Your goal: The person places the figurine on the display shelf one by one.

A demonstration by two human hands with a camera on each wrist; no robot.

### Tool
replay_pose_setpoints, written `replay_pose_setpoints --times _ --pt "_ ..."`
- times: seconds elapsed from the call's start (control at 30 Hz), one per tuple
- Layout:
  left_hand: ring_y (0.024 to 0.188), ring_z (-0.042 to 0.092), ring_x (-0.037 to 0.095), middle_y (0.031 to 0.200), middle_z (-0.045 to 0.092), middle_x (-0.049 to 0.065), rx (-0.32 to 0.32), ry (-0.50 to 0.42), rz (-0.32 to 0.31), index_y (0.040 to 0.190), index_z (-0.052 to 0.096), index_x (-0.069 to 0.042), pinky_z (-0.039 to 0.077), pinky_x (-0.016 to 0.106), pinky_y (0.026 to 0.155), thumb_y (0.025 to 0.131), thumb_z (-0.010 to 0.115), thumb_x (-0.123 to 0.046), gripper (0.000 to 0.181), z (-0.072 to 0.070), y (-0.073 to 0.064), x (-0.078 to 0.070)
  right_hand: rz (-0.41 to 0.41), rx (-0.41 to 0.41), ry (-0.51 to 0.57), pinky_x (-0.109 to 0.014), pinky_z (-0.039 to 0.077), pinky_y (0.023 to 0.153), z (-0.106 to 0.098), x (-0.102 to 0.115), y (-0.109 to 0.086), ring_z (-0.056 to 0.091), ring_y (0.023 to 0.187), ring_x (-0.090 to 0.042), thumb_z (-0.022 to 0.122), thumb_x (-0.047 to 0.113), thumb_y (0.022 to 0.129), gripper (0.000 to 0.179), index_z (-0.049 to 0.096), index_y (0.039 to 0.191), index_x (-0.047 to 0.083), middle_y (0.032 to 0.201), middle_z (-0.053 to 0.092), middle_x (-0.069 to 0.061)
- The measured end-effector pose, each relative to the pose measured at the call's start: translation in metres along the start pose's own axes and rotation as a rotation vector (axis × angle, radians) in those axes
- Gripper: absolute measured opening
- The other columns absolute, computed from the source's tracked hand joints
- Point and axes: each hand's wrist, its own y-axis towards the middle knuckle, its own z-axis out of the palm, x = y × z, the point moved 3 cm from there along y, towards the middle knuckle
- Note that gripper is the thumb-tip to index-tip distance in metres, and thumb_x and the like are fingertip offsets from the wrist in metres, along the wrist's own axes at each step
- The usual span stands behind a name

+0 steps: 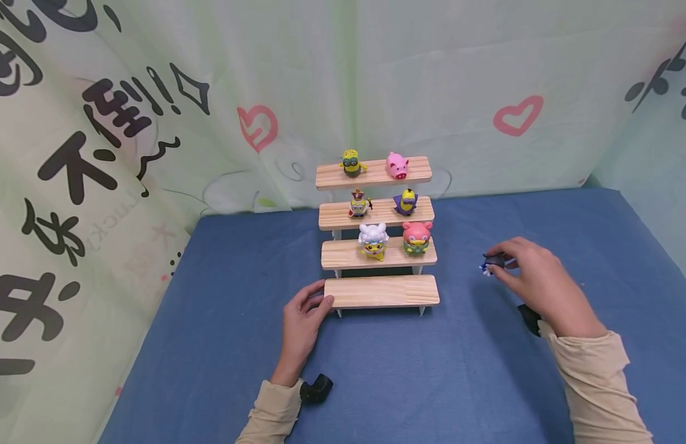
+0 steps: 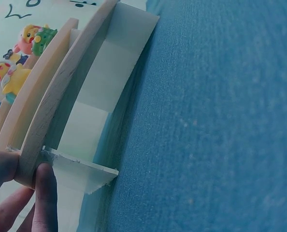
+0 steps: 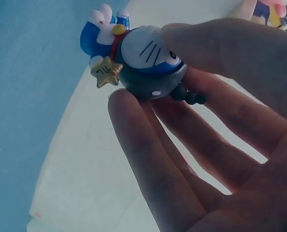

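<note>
My left hand (image 1: 302, 322) grips the left end of the lowest wooden step (image 1: 382, 291) of a four-tier display stand, thumb and fingers about its edge. To the right of the stand, over the blue cloth, my right hand (image 1: 534, 277) pinches a small Doraemon figurine (image 3: 143, 53) between thumb and fingers. The figurine lies tilted on its side in the right wrist view, blue and white with a dark cap, a red collar and a gold star. Nothing stands on the lowest step. On the step above are a white-hooded yellow figurine (image 1: 373, 242) and a pink-hooded figurine (image 1: 416, 238).
Higher up stand a crowned minion (image 1: 358, 203) and a purple-caped minion (image 1: 406, 202). The top step holds another minion (image 1: 351, 163) and a pink pig (image 1: 397, 166). A printed curtain (image 1: 421, 92) hangs close behind the stand. Blue cloth (image 1: 221, 345) covers the table.
</note>
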Motion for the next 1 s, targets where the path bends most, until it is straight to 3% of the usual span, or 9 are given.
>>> replay_pose_setpoints --times 0.33,1.0 --pt "0.1 0.07 0.025 0.123 0.067 0.016 0.003 -0.007 -0.006 0.129 0.064 -0.004 0.057 0.022 0.082 0.091 0.074 -0.014 0.041 0.0 0.0 -0.001 0.02 0.018 -0.013 -0.055 0.054 0.077 0.004 0.012 0.002 0.066 0.09 -0.038 0.075 0.005 0.086 0.024 0.069 0.107 -0.005 0.103 0.064 -0.023" --pt "0.099 0.07 0.023 0.122 0.067 0.015 0.003 -0.006 -0.006 0.129 0.064 -0.004 0.057 0.022 0.081 0.09 0.074 -0.013 0.041 0.0 -0.001 -0.001 -0.068 0.015 0.008 -0.052 0.056 0.075 0.0 0.035 -0.001 0.068 0.085 -0.033 0.075 0.008 0.086 0.023 0.07 0.106 -0.002 0.102 0.067 -0.018"
